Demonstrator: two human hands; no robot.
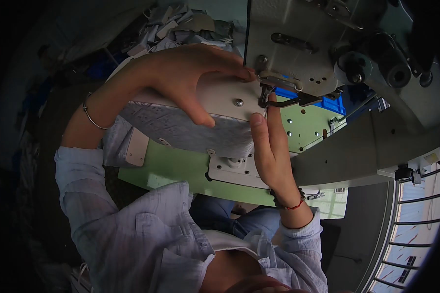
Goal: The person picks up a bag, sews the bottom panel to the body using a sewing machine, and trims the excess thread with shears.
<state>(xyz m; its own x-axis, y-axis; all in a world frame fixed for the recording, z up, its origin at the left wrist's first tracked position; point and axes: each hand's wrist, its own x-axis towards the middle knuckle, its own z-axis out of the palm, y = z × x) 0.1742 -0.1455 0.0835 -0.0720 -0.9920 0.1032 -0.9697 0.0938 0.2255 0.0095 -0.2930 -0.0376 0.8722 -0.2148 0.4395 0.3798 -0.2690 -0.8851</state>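
Observation:
A silver-grey patterned bag [186, 128] with a pale panel [220, 95] facing up sits at the sewing head, one edge by the presser foot [264, 95]. A round metal stud [238, 102] shows on that panel. My left hand [178, 80] arches over the bag, fingers on the far side and thumb on the near edge, gripping it. At the bag's right corner, my right hand [271, 146] pinches the edge, its thumb in front and a finger stretched up beside the presser foot. The needle tip cannot be made out.
The sewing machine head [298, 53] looms above, its grey arm [347, 146] curving along the right. A green table [190, 163] lies below. Another patterned piece [120, 146] is at the left. Pale pieces [181, 29] are heaped behind, and a blue crate [332, 104] stands beyond the machine.

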